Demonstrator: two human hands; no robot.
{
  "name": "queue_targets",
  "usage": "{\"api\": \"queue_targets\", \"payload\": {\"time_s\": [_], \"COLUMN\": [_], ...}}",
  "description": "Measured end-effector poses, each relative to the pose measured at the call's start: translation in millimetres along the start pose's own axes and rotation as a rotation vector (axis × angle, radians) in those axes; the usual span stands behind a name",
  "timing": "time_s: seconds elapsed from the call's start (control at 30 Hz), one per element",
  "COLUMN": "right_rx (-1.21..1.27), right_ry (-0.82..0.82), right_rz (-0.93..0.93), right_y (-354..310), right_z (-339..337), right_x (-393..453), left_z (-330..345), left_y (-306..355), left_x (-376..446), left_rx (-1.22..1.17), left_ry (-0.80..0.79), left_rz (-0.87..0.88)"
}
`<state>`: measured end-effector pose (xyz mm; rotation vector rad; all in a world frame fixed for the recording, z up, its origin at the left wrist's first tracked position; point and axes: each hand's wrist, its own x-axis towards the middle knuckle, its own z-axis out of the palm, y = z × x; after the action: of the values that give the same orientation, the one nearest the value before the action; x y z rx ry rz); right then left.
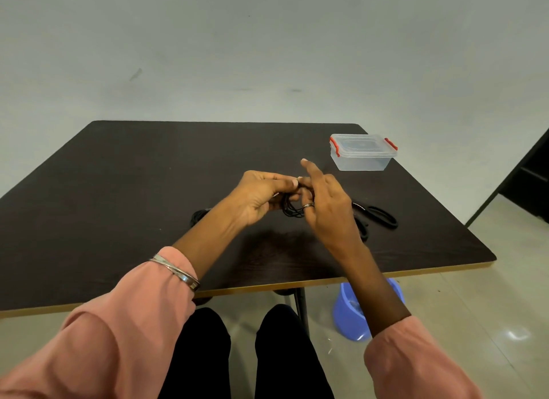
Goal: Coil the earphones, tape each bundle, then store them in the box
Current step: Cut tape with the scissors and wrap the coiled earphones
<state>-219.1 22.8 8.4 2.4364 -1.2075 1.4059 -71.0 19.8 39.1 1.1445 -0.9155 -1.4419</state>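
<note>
Earphones: from the head view I see a black coiled bundle (292, 208) held up between both hands, above the middle of the surface (133, 175), nearer its front edge than its back.
Left hand: my left hand (261, 196) is curled, thumb and fingertips pinched on the top of the coil, palm turned toward me.
Right hand: my right hand (326, 205) is partly closed on the coil's right side; its index finger sticks up free and a ring sits on one finger. How firmly it grips the cord I cannot tell.
Other earphones: one black bundle (381, 216) lies on the surface to the right of my right hand, toward the right edge; another dark bundle (198, 216) lies to the left, partly hidden behind my left forearm.
Box: a clear box (362, 153) with its lid on and red clips stands near the far right corner, well apart from the hands.
Edges: the front edge shows a pale trim and runs under both forearms; the right edge slants away past the loose bundle.
Open room: the whole left half and the far middle of the surface are bare.
Below: a blue bucket (350, 312) sits on the floor by the front right edge.
</note>
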Motion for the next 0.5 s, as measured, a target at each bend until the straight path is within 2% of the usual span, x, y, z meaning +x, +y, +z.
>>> {"api": "queue_targets", "payload": {"time_s": [0.17, 0.27, 0.43, 0.5], "right_rx": [-0.006, 0.051, 0.416, 0.431], "right_ry": [-0.115, -0.178, 0.126, 0.138], "right_rz": [-0.078, -0.07, 0.247, 0.301], "right_y": [5.9, 7.2, 6.7, 7.5], "right_z": [-2.7, -8.7, -15.7, -16.7], "right_x": [-2.9, -7.2, -0.2, 9.8], "left_z": [-2.5, -4.6, -6.1, -4.5], "left_y": [-0.5, -1.5, -2.6, -2.2], "left_x": [-0.6, 2.0, 4.5, 3.3], "left_rx": [-0.049, 0.011, 0.067, 0.092], "left_ry": [0.041, 0.062, 0.072, 0.067], "left_rz": [0.003, 0.024, 0.074, 0.095]}}
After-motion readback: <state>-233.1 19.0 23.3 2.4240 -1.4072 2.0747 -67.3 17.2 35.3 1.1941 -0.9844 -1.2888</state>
